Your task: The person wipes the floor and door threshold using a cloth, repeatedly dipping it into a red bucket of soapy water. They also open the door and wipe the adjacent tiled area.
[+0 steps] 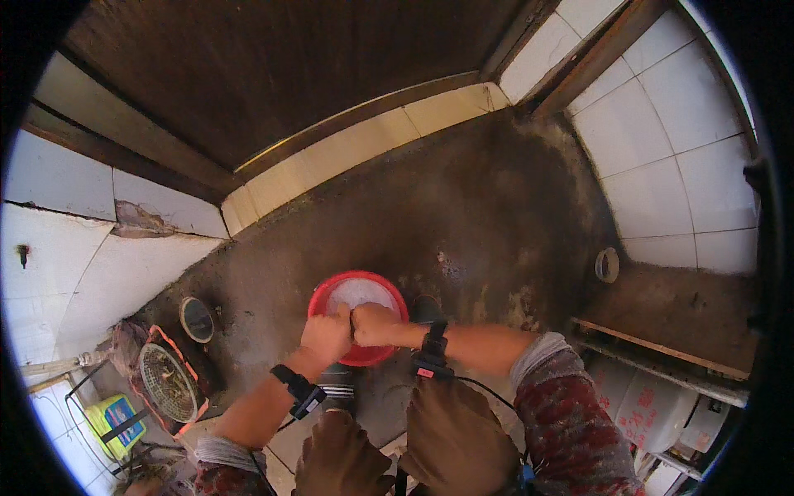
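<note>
A red plastic basin stands on the dark floor in front of my feet, with whitish, sudsy-looking water inside. Over its near half, my left hand and my right hand meet knuckle to knuckle with their fingers curled in. Whether anything is gripped between them is hidden by the fingers. Each wrist wears a black strap with a small device, the left one and the right one. Just below the basin shows a dark shoe or sock with white stripes.
A crate with orange edging holds a round mesh strainer at left, near a round lidlike object. A yellow-green packet hangs beyond. Ahead lies a tiled door sill. At right are a pipe end and a gas cylinder.
</note>
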The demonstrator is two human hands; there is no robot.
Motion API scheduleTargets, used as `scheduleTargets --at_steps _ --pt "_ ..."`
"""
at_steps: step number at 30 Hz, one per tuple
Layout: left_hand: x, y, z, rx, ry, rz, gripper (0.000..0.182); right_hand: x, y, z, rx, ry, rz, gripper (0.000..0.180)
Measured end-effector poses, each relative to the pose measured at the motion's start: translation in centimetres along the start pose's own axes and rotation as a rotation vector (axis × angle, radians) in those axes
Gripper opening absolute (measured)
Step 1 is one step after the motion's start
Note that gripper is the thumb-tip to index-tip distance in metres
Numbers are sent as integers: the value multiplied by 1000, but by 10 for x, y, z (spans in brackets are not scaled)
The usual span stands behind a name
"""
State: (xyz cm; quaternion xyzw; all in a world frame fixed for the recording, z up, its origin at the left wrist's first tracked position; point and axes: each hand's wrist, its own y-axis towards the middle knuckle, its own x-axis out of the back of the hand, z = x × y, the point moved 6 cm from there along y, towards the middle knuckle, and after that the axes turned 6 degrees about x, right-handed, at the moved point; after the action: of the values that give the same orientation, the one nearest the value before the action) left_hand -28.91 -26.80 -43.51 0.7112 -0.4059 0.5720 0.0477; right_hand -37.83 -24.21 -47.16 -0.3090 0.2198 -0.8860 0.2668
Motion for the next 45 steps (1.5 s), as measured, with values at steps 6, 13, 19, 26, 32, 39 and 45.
scheduleTargets --at_steps 6,13,19,26,32,39,45 --pt "0 1 2 -82 -13 -47 25 -12 6 -15 -48 85 137 30" --pt "6 7 0 28 -49 -27 40 -3 8 -10 116 112 84 40" --pt "34 5 3 45 -352 -25 51 38 -23 -13 127 734 25 39" --pt "26 1 3 225 -1370 411 29 82 -51 -9 382 934 -339 33" --pt "36 15 -9 330 -1659 339 35 105 -51 -8 554 1054 -440 40" --pt "58 36 -11 321 -1678 163 31 107 -53 -25 442 1272 -544 39" --pt "68 54 -22 184 -1478 151 26 115 -49 -28 437 1572 -390 43"
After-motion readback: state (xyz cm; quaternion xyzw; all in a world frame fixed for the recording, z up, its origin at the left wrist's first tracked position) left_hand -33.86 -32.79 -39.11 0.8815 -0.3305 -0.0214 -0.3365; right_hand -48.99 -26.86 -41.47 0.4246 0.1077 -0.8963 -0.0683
